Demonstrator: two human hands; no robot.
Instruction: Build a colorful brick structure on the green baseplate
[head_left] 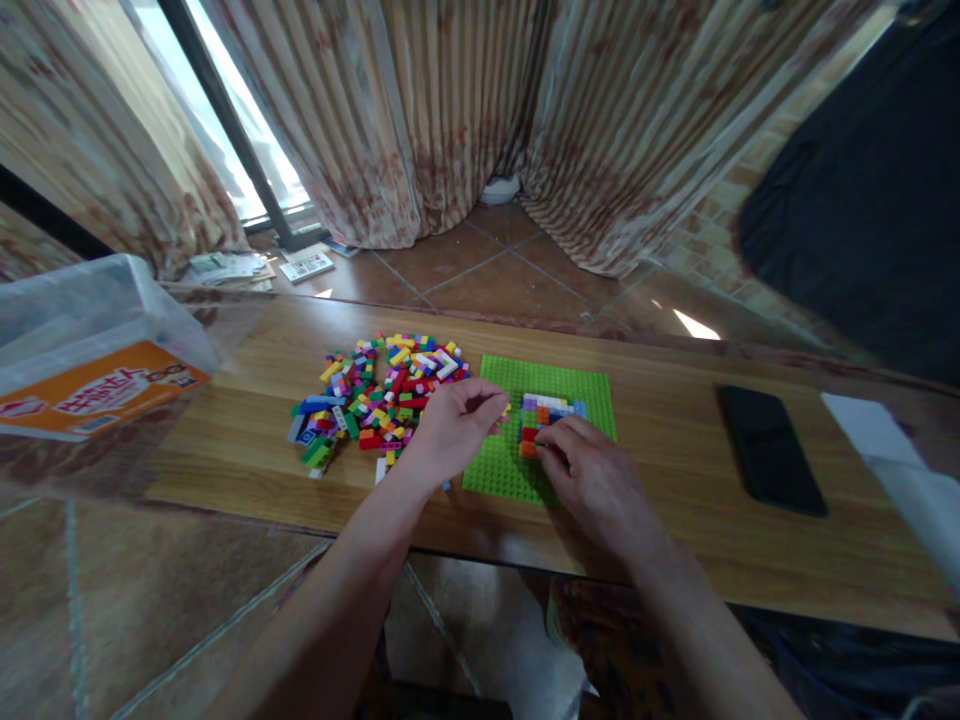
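A green studded baseplate (491, 470) lies on the wooden table, carrying a low build of multicoloured toy bricks (531, 416) with white, purple, orange, red and blue parts. Over the plate's left edge, my left hand (454, 425) is closed in a pinch, with a small yellow brick (507, 409) showing at its fingertips. My right hand (592, 475) rests at the near right side of the build. Its thumb and fingers are curled against the red and orange bricks and cover part of them. A large heap of loose bricks (397, 390) spreads left of the plate.
At the table's left end stands a clear plastic tub (75, 310) with an orange label. A black phone (771, 448) and white paper (874, 430) lie to the right. Beyond the table are striped curtains (465, 120), a tiled floor (480, 255) and some papers (225, 268).
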